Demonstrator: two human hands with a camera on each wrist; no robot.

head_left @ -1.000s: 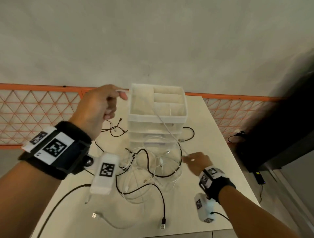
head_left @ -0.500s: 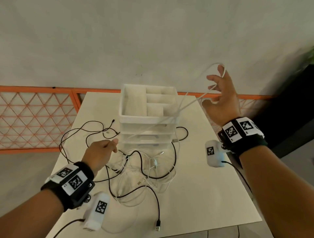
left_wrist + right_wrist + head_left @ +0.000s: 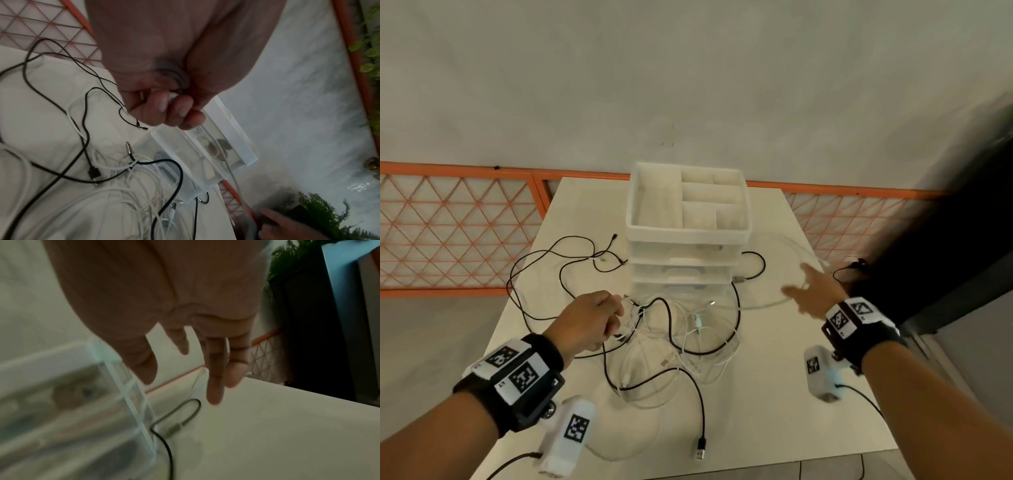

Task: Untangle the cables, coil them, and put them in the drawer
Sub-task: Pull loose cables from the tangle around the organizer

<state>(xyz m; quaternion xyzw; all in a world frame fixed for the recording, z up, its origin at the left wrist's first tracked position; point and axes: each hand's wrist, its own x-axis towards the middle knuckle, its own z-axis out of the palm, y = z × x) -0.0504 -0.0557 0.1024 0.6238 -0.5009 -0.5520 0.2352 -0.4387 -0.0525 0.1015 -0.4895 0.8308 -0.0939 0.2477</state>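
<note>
A tangle of white and black cables (image 3: 681, 339) lies on the white table in front of a clear drawer unit (image 3: 688, 240). My left hand (image 3: 619, 317) sits at the tangle's left edge, its fingers curled round a white cable end (image 3: 171, 95); the left wrist view shows the left hand (image 3: 174, 104) above the drawer unit (image 3: 205, 154). My right hand (image 3: 798, 284) hovers low over the table to the right of the drawers, fingers spread and blurred, holding nothing. In the right wrist view the right hand (image 3: 180, 386) is open above the tabletop. A thin white cable (image 3: 767, 305) loops loosely below it.
A black cable (image 3: 534, 263) loops over the table's left half, and another with a grey plug (image 3: 179, 425) curls right of the drawers. A USB plug (image 3: 700, 452) lies near the front edge. An orange lattice fence (image 3: 448, 233) runs behind; dark furniture (image 3: 962, 246) stands at the right.
My right hand dropped from high at the right, where a white cable hung over its fingers, to low over the table and now holds nothing. The left hand closed on a cable end at the tangle.
</note>
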